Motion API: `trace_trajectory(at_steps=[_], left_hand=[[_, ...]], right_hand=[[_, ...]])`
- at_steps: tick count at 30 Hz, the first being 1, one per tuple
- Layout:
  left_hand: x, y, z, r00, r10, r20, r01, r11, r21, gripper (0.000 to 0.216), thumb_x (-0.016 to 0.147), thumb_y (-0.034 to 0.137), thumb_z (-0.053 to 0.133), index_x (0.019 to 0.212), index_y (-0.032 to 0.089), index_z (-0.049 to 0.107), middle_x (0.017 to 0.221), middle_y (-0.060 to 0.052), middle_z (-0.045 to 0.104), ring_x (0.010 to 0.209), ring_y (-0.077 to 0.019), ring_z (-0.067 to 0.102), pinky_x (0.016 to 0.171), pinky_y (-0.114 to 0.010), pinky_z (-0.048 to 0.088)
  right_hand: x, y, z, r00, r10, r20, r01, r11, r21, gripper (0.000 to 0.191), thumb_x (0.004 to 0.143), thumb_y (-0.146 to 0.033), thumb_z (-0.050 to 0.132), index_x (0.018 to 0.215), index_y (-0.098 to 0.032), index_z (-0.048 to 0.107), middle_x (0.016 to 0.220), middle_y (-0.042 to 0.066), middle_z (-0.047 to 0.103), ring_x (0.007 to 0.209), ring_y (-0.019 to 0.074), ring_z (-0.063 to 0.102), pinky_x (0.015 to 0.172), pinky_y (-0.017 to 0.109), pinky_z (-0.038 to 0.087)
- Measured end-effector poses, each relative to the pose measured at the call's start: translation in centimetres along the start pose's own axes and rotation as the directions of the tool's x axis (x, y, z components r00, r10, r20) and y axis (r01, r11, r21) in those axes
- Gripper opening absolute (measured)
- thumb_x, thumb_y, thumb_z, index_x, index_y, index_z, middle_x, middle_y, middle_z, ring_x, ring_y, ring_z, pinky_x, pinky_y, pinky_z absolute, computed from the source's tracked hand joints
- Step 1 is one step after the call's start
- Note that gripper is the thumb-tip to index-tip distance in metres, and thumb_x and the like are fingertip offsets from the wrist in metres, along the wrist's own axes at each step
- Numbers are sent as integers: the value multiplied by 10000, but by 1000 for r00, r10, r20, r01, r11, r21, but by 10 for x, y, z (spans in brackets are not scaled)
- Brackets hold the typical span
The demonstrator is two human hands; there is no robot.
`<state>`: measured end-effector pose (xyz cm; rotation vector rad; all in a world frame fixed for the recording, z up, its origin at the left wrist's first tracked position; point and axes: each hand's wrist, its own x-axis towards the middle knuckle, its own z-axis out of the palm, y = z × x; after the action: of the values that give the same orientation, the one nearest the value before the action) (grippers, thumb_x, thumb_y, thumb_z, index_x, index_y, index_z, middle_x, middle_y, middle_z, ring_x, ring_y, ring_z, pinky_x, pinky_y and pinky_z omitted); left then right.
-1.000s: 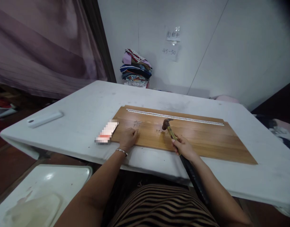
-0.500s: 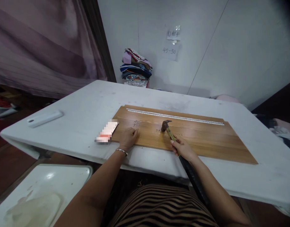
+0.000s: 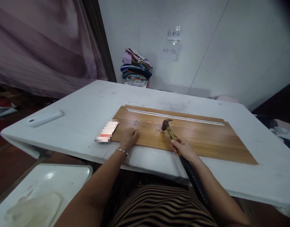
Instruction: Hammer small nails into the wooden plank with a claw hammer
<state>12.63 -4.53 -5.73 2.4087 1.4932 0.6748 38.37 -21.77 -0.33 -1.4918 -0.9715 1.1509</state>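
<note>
- Over the middle of the wooden board [image 3: 213, 138], the right hand [image 3: 184, 148] has its fingers wrapped round a claw hammer [image 3: 171, 134], partway up the handle; the black lower length runs back beneath the forearm.
- Beneath the hammer's head, which hangs low with its claw uppermost, I can't make out whether it touches the wood or meets a nail.
- To the left, the other hand, the left hand [image 3: 127, 138], rests on the board's near edge, fingers curled loosely; I can't tell whether anything is tucked inside.
- Just past its knuckles lies a little heap of loose nails [image 3: 136, 123].
- Between that heap and the hammer sits a cluster of dark dots [image 3: 157, 130], nail heads or holes by my guess.
- So the hammering looks partway along to me: several spots marked, several nails lying unused.
- Along the board's far side run two pale strips [image 3: 182, 119].
- By its left end lies a phone-like slab [image 3: 107, 131], its face blurred.
- Farther out, the white counter [image 3: 83, 116] carries a white handle-shaped thing [image 3: 45, 118].
</note>
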Motion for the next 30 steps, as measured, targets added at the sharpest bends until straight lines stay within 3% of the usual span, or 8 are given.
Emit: trace_trajectory(at_steps=[10,23,30], left_hand=[[0,1,-2,1000,11,6,-11,1000,6,420,992,390,431,678,192,629,783,-88,695,763,-203,595,695,-325,369],[0,0,1,1000,5,-17,-5,1000,-15,416,977,401,438,688,183,644,778,-89,697,761,-201,604,690,-319,389],[1,0,0,1000,25,-9,-25,1000,0,422,981,391,429,680,184,638,776,-86,693,749,-204,601,679,-326,374]], right_hand=[[0,6,0,1000,0,9,0,1000,16,468,772,-425,695,1167,-193,600,582,-74,503,407,95,404,352,222,350],[1,1,-1,1000,-11,23,11,1000,-15,530,783,-429,670,1240,-175,585,554,-89,481,399,97,396,357,225,359],[3,10,0,1000,6,13,-6,1000,-1,412,760,-434,683,1084,-195,593,548,-81,497,386,95,388,342,230,333]])
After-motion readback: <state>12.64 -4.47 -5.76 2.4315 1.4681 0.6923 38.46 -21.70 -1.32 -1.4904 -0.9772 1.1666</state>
